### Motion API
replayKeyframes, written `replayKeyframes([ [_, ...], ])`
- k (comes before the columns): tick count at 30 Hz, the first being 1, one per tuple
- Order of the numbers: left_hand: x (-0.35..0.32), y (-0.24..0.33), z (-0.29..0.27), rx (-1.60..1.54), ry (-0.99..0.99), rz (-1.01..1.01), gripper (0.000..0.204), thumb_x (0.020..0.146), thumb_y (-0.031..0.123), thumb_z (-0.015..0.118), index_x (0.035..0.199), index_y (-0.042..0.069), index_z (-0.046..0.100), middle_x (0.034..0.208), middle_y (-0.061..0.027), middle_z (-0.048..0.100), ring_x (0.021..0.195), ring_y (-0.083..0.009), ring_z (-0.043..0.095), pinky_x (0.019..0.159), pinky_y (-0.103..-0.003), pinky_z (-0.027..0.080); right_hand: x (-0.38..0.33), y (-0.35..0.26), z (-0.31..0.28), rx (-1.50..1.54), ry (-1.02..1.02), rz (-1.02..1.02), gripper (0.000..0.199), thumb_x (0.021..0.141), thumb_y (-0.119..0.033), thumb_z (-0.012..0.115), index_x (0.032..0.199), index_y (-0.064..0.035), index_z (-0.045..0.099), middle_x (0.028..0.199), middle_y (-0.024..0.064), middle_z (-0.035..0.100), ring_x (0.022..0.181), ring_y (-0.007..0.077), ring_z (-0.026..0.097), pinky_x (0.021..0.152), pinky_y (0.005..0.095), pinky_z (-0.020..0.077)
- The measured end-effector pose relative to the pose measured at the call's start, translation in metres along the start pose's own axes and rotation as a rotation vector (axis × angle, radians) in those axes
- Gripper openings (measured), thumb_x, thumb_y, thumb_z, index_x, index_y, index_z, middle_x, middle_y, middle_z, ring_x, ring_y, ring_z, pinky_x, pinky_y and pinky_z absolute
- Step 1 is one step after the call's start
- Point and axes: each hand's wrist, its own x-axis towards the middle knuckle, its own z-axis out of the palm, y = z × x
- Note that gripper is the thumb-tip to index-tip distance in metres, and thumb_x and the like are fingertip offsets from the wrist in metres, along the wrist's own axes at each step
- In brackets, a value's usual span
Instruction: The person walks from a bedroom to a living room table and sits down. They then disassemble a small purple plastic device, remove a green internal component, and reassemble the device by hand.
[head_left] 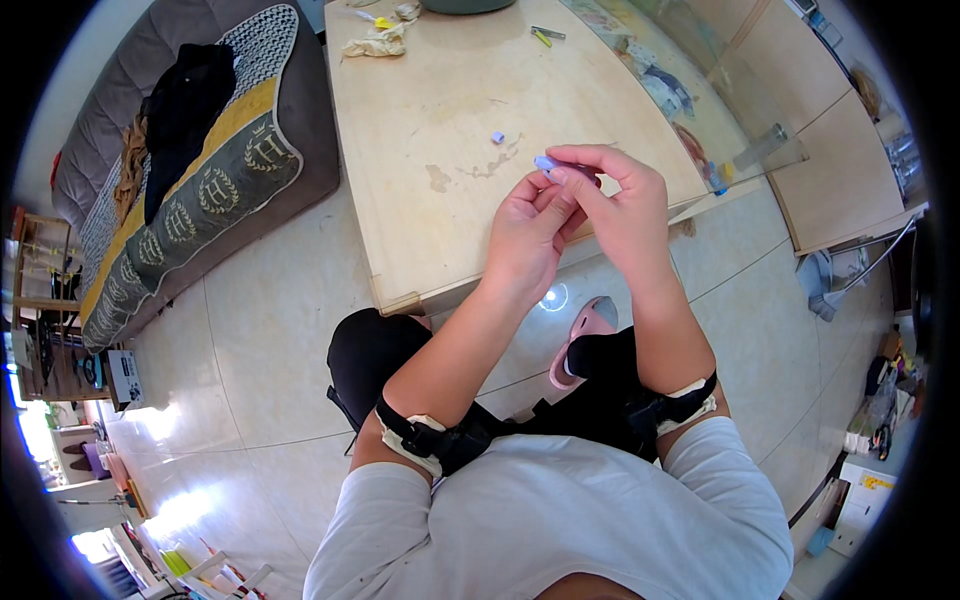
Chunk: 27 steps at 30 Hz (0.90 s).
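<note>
My hands meet above the near right part of a pale wooden table (430,120). A small lavender piece (546,163) with a rounded end sticks out between my fingertips; its exact kind is not plain. My right hand (622,195) pinches it between thumb and forefinger. My left hand (527,228) is closed just below, thumb against bent fingers, touching the same piece. Most of the held piece is covered by fingers. On the tabletop, just beyond my hands, lies a small lavender cap-like piece (497,137).
Farther off on the table lie a crumpled cream cloth (376,42), a metal tool with a yellow-green part (546,36) and a dark round container (467,4). A clear panel (735,110) edges the table's right side. A grey sofa (315,120) stands left.
</note>
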Motion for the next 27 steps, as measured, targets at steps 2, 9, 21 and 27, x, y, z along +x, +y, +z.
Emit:
replayKeyframes([
  [2, 0.0007, -0.0015, -0.0019, 0.022, -0.003, 0.011, 0.019, 0.090, 0.009, 0.050, 0.107, 0.002, 0.046, 0.108, -0.0115, 0.056, 0.094, -0.0192, 0.058, 0.079, -0.033, 0.050, -0.0002, 0.0012, 0.0003, -0.032, 0.005, -0.027, 0.015, 0.075, -0.001, 0.062, 0.090, -0.0004, 0.066, 0.083, 0.0063, 0.065, 0.075, 0.0103, 0.058, 0.070, 0.0225, 0.0457],
  [9, 0.0002, -0.0020, -0.0014, 0.008, 0.009, 0.008, 0.019, 0.089, 0.008, 0.050, 0.106, 0.002, 0.046, 0.105, -0.0111, 0.057, 0.092, -0.0191, 0.058, 0.078, -0.033, 0.050, 0.0004, 0.0077, 0.0018, -0.100, 0.053, -0.133, 0.015, 0.074, -0.006, 0.063, 0.088, -0.0053, 0.068, 0.079, 0.0093, 0.065, 0.068, 0.0171, 0.062, 0.061, 0.0255, 0.0482],
  [21, 0.0010, -0.0031, -0.0039, 0.018, 0.016, 0.008, 0.018, 0.090, 0.010, 0.049, 0.106, 0.003, 0.046, 0.104, -0.0108, 0.057, 0.091, -0.0183, 0.058, 0.075, -0.033, 0.051, 0.0005, 0.0092, 0.0005, -0.145, 0.031, -0.158, 0.013, 0.073, -0.007, 0.064, 0.086, -0.0042, 0.068, 0.079, 0.0108, 0.065, 0.069, 0.0201, 0.062, 0.061, 0.0273, 0.0484],
  [27, 0.0025, -0.0025, -0.0073, 0.018, 0.020, 0.000, 0.020, 0.090, 0.012, 0.050, 0.107, 0.004, 0.046, 0.108, -0.0109, 0.056, 0.093, -0.0194, 0.058, 0.077, -0.034, 0.051, -0.0004, 0.0046, 0.0003, -0.087, -0.012, -0.102, 0.015, 0.075, -0.008, 0.063, 0.089, -0.0033, 0.067, 0.081, 0.0107, 0.065, 0.070, 0.0176, 0.061, 0.063, 0.0275, 0.0481],
])
